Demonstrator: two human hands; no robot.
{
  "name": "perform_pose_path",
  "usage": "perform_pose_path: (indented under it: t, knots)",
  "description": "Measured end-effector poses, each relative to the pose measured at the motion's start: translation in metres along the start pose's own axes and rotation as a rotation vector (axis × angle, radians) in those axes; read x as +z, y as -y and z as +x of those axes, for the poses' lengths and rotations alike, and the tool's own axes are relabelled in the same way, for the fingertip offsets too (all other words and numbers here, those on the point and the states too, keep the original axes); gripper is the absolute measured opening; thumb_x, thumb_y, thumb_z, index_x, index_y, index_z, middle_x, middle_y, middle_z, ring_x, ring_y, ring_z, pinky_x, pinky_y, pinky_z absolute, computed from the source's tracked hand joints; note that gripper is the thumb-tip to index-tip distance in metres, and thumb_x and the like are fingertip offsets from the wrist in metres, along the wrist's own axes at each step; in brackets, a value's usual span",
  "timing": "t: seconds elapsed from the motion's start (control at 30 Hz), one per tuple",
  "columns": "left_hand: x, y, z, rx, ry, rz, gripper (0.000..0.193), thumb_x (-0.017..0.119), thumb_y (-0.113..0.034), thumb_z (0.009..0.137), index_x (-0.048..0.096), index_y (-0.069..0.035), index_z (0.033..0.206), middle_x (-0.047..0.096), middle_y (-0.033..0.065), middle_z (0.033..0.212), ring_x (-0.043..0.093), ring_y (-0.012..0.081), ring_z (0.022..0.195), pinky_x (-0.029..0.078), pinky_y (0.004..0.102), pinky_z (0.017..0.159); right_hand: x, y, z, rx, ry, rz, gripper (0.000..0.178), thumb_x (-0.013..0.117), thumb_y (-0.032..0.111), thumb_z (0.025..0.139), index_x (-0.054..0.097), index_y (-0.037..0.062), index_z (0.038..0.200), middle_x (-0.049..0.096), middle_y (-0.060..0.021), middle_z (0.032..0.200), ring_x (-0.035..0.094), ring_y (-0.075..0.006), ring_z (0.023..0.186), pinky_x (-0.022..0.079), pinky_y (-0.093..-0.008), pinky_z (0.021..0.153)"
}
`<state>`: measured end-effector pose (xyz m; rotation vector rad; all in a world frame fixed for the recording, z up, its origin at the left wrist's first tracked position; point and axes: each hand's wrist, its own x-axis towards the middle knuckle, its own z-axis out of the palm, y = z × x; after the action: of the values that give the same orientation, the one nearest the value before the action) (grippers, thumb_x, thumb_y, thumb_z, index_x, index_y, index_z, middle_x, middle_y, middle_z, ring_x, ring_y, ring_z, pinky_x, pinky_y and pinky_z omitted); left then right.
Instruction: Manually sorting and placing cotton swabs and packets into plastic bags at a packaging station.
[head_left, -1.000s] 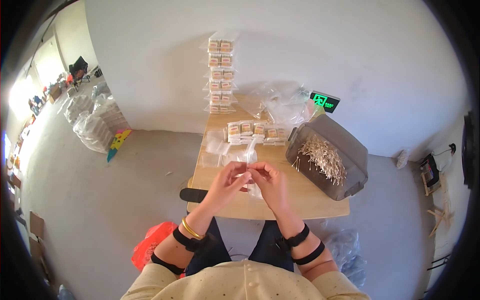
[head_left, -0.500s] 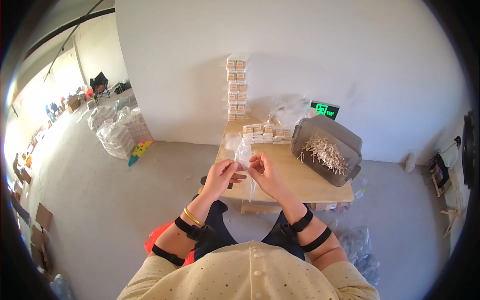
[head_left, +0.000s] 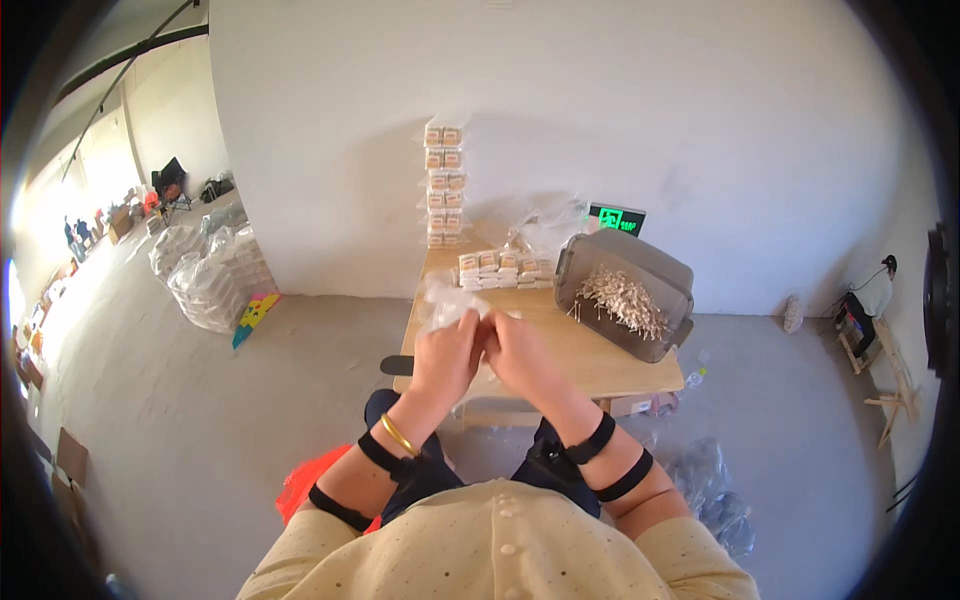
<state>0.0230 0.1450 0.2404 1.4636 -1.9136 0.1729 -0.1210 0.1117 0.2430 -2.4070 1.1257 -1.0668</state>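
Note:
My left hand (head_left: 446,352) and my right hand (head_left: 517,350) meet above the table's front part, fingers curled and thumbs close together. Between them is a clear plastic bag (head_left: 448,302), its crumpled film sticking out beyond the left hand's knuckles. The backs of my hands hide most of the grip. Just past the hands, several small white packs (head_left: 503,268) with tan labels lie in a row. To the right a tilted grey plastic bin (head_left: 652,262) holds a heap of loose cotton swabs (head_left: 622,303).
Packs stand in a tall stack (head_left: 444,185) at the back left of the wooden table (head_left: 560,362). Clear film (head_left: 548,232) lies near a dark display with green signs (head_left: 616,219). A dark flat object (head_left: 396,365) juts from the left edge. Wrapped bundles (head_left: 208,285) sit on the floor.
My hands have come together and closed in, where before they pinched the bag apart with its film hanging down. The bag is now bunched beyond the left hand. The whole view has shifted slightly.

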Motion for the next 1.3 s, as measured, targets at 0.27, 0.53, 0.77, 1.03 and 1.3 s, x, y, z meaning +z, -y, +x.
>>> perform_pose_path:
  t: [0.27, 0.53, 0.77, 1.03, 1.3]
  knots:
    - [0.013, 0.016, 0.003, 0.001, -0.239, -0.197, 0.016, 0.065, -0.005, 0.088, 0.054, -0.009, 0.099, 0.063, 0.0094, 0.079, 0.065, 0.0342, 0.072, 0.05, 0.0431, 0.061, 0.047, -0.025, 0.0, 0.43, 0.178, 0.884, 0.026, 0.049, 0.012, 0.103, 0.053, -0.0003, 0.125, 0.064, -0.0095, 0.119, 0.063, -0.0164, 0.106, 0.053, -0.0309, 0.092]
    - [0.027, -0.025, -0.016, 0.51, -0.045, -0.465, 0.021, 0.071, -0.005, 0.083, 0.055, -0.008, 0.095, 0.059, 0.0062, 0.072, 0.061, 0.0275, 0.06, 0.049, 0.0361, 0.054, 0.059, -0.083, 0.045, 0.304, -0.25, 1.171, 0.044, 0.053, 0.033, 0.103, 0.054, 0.0071, 0.138, 0.058, -0.0085, 0.132, 0.056, -0.02, 0.116, 0.046, -0.0339, 0.097]
    - [0.006, -0.01, -0.019, 0.518, 0.158, -0.47, 0.025, 0.076, -0.011, 0.079, 0.058, -0.01, 0.096, 0.063, 0.0046, 0.077, 0.065, 0.0253, 0.068, 0.052, 0.0358, 0.061, 0.035, -0.136, 0.043, -0.099, -0.054, 1.563, 0.07, 0.045, 0.056, 0.102, 0.035, 0.0081, 0.152, 0.044, -0.0138, 0.148, 0.041, -0.0274, 0.141, 0.037, -0.046, 0.111]
    - [-0.001, 0.074, 0.056, -0.001, -0.149, -0.544, 0.057, 0.069, -0.039, 0.092, 0.051, 0.0, 0.13, 0.063, 0.0159, 0.121, 0.062, 0.0341, 0.112, 0.05, 0.0407, 0.093, 0.027, -0.103, 0.026, 0.34, 0.459, 1.855, 0.072, 0.041, 0.058, 0.102, 0.034, 0.0077, 0.152, 0.044, -0.0144, 0.148, 0.042, -0.0277, 0.139, 0.037, -0.0463, 0.111]
    - [0.03, 0.092, 0.06, -0.365, 0.414, -0.998, 0.041, 0.07, -0.025, 0.096, 0.057, 0.001, 0.125, 0.068, 0.0128, 0.11, 0.067, 0.0143, 0.097, 0.053, 0.0277, 0.084, 0.036, -0.097, 0.05, 0.373, 0.711, 1.932, 0.073, 0.037, 0.061, 0.102, 0.033, 0.0074, 0.153, 0.044, -0.0151, 0.148, 0.044, -0.028, 0.137, 0.037, -0.0466, 0.112]
